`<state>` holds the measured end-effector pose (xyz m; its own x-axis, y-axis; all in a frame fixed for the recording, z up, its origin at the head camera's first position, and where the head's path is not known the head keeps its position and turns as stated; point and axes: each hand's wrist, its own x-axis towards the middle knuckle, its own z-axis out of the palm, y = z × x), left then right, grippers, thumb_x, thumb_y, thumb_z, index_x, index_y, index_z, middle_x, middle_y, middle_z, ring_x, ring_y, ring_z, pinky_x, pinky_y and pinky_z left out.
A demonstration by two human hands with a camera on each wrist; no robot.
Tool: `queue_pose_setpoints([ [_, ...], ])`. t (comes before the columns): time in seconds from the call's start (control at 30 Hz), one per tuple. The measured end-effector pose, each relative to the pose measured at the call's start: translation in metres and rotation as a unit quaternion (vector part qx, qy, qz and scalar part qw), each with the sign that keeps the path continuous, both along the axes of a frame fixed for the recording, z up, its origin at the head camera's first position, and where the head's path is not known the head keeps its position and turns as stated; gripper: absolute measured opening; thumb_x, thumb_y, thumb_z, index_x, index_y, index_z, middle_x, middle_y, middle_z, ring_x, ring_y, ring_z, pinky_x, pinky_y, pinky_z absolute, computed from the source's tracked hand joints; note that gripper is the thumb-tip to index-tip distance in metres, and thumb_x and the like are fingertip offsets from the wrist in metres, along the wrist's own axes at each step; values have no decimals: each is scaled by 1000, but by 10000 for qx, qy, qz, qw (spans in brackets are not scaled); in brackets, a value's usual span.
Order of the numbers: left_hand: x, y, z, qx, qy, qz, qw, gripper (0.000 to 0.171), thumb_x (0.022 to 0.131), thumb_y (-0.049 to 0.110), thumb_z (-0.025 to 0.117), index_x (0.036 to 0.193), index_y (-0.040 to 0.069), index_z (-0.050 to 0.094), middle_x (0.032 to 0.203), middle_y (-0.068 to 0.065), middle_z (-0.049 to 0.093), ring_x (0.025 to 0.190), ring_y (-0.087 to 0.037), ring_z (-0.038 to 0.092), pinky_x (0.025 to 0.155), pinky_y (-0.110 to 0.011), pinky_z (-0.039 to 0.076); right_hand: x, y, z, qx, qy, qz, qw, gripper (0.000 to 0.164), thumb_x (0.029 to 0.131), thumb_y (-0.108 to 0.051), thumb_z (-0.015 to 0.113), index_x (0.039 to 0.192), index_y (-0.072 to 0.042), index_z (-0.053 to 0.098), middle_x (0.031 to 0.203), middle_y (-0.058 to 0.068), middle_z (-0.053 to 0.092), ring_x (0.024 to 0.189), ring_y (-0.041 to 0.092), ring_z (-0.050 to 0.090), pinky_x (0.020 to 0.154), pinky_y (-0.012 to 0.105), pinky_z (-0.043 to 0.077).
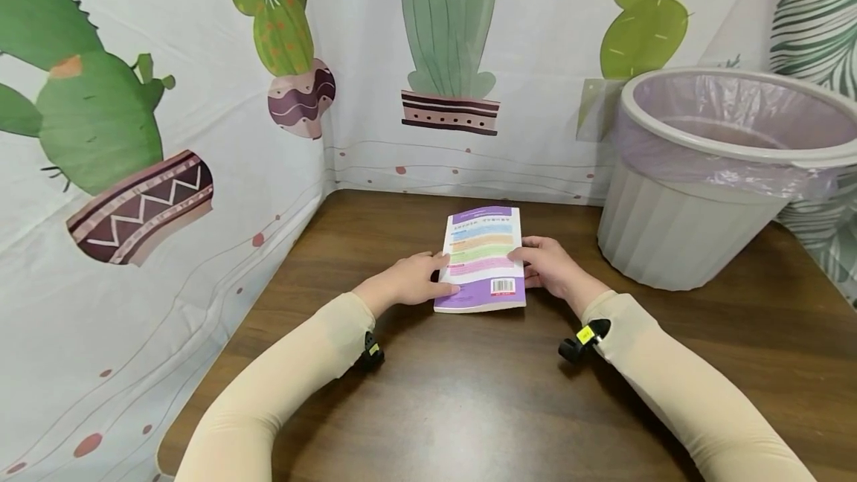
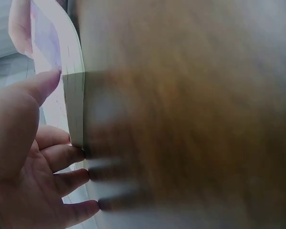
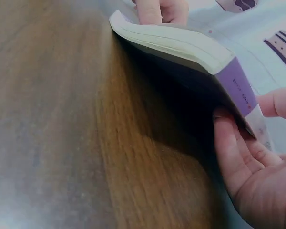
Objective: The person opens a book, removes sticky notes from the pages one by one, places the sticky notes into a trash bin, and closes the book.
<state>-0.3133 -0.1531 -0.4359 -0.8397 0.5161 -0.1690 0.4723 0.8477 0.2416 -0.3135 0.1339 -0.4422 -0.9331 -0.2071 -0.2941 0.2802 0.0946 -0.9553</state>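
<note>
A paperback book (image 1: 483,266) lies low over the brown table, its cover white and purple with coloured bands and a barcode. At its left side is my left hand (image 1: 408,279), thumb on the cover and fingers along the page edge. My right hand (image 1: 552,268) grips the spine side, the thumb on top. In the right wrist view the fingers (image 3: 229,143) of that hand reach under the book (image 3: 233,86), and this side is lifted off the table. The left wrist view shows the left fingertips (image 2: 81,176) down at the tabletop beside the pages.
A grey bin (image 1: 683,222) with a translucent purple liner stands on the table (image 1: 455,400) at the right. Behind the table and along its left hangs a white cloth (image 1: 368,58) printed with cacti. Both wrists carry small black cameras (image 1: 582,341).
</note>
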Motion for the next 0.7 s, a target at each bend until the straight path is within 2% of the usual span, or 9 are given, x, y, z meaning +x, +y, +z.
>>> queue_pose_setpoints([
  [0.1,0,1,1,85,-63,-41,9999,81,97,64,56,161,20,35,166,-9,38,154,-35,35,123,-56,33,-3,-2,-2,-12,-119,-24,9999,59,96,-15,62,146,-2,33,86,-1,70,66,13,69,59,28,59],
  [0.2,0,3,3,160,-119,-95,9998,79,98,64,56,161,21,35,166,-8,39,154,-35,36,122,-57,33,-3,-3,-4,43,-61,19,10000,55,96,-14,60,140,-3,28,87,2,71,69,14,71,61,31,60],
  [0.5,-2,0,3,286,-171,-192,9993,74,98,61,56,160,23,40,165,-11,38,153,-32,37,122,-59,33,1,10,-5,257,174,93,9995,66,97,-10,58,148,-3,17,103,14,70,75,17,74,66,35,63],
  [0.7,-1,-3,2,376,-222,-186,9989,75,99,61,56,158,17,42,166,-10,38,155,-31,35,124,-57,30,4,22,-1,461,356,9,9983,68,98,-10,54,151,-4,12,113,22,66,76,16,74,67,37,64],
])
